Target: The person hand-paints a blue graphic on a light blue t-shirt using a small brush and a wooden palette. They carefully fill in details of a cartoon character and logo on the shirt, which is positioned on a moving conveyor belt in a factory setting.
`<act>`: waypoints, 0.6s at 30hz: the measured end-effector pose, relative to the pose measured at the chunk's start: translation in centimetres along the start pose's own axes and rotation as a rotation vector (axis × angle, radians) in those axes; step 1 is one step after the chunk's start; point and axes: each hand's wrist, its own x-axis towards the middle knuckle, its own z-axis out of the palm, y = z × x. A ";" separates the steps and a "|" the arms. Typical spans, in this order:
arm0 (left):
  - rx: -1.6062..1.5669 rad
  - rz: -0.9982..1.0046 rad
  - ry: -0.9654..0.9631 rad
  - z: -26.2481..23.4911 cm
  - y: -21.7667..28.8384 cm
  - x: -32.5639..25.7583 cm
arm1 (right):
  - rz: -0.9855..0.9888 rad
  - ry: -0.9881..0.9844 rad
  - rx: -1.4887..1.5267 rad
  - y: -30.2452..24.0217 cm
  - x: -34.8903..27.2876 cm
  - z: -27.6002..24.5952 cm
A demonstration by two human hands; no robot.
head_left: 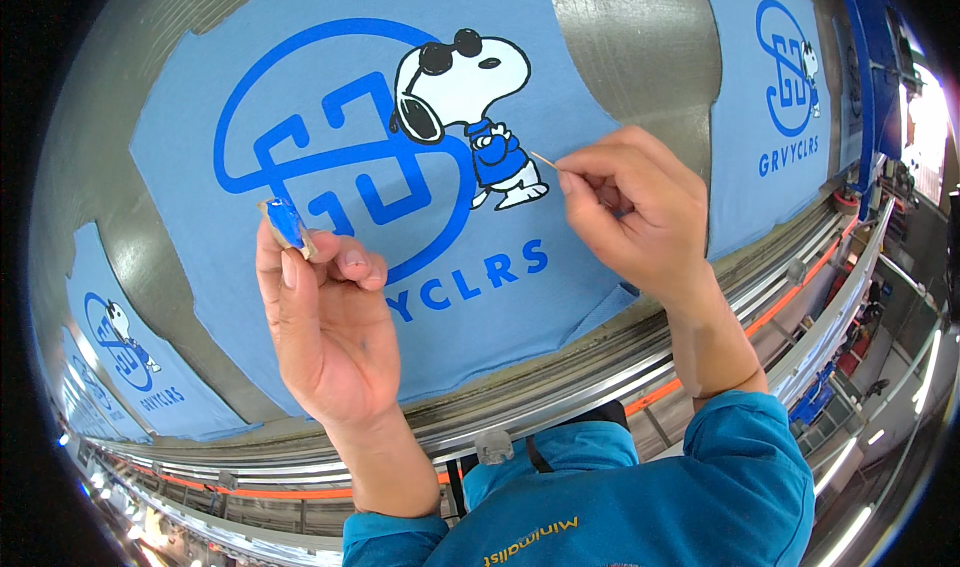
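Note:
A light blue fabric panel (pixel 180 167) lies flat before me, printed with a darker blue ring emblem, lettering and a white cartoon dog (pixel 490 77) in sunglasses and a blue top. Over the panel's lower left, my left hand (pixel 340 342) pinches a small pale piece smeared with wet-looking blue paint (pixel 287 227); its exact kind is unclear. My right hand (pixel 640 212) grips a thin wooden stick, like a toothpick (pixel 546 161), between thumb and forefinger. The stick's tip points left, close to the dog's blue top and feet. Whether it touches the fabric, I cannot tell.
The panel rests on a long grey metal table (pixel 630 27). Matching printed panels lie to the right (pixel 740 117) and to the left (pixel 150 407). Metal rails (pixel 640 367) with an orange strip run along the near edge. A blue machine frame (pixel 872 77) stands at far right.

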 end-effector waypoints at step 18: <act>-0.010 -0.020 -0.020 -0.2 0.1 0.0 | -0.061 -0.070 -0.072 0.7 0.5 -0.1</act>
